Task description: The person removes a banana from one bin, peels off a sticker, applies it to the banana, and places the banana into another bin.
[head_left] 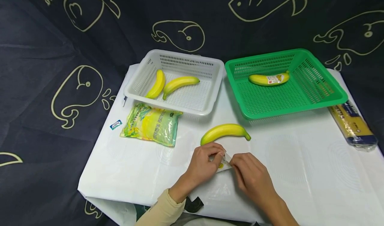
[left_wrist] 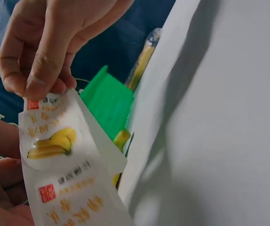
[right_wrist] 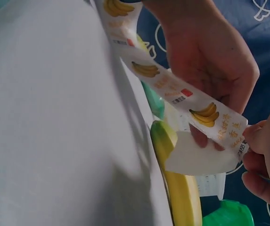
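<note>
Both hands meet low over the white surface (head_left: 300, 159), just in front of a loose banana (head_left: 224, 132): the left hand (head_left: 205, 162) and the right hand (head_left: 250, 174) each pinch a strip of banana stickers (head_left: 224, 162) in curled fingers, the strip stretched between them above the surface. Behind lie a white basket (head_left: 210, 96) with two bananas and a green basket (head_left: 333, 89) with one labelled banana (head_left: 268, 79). A yellow-green packet (head_left: 150, 124) rests in front of the white basket.

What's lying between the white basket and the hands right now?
In the head view, one loose banana lies on the white sheet between the white basket and the hands, just above the left hand and right hand.
</note>
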`<state>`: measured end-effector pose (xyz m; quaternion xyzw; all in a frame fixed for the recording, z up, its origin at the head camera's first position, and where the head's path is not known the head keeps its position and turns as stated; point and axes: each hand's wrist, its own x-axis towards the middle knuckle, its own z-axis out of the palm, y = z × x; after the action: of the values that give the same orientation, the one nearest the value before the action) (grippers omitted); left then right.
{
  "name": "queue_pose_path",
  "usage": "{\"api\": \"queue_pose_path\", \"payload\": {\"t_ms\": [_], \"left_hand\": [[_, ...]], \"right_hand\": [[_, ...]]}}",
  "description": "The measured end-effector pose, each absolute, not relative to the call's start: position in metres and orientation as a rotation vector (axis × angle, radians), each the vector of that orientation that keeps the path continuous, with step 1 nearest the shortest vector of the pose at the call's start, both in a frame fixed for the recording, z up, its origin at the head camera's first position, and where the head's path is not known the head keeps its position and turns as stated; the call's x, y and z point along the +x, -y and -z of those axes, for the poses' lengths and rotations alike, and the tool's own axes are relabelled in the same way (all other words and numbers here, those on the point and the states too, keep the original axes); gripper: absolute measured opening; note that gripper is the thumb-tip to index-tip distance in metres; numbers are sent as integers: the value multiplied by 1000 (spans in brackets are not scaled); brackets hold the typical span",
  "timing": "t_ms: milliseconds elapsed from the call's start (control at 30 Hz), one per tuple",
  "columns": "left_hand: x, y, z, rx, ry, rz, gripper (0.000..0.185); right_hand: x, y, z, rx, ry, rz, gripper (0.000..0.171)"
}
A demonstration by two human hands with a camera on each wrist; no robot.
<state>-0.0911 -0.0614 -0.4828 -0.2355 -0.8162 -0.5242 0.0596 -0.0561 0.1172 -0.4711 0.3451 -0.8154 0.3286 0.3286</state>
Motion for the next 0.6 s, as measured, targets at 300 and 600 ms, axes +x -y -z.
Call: {"api": "queue_pose_path", "payload": {"t_ms": [300,600], "left_hand": [[-95,66,489,-679,2454,1589,13],[-94,60,490,-730,2427,1598,12]], "right_hand": [[-45,-116,457,912,2132,-832,25],[-36,-121,448,910,2108,-777,25]]}}
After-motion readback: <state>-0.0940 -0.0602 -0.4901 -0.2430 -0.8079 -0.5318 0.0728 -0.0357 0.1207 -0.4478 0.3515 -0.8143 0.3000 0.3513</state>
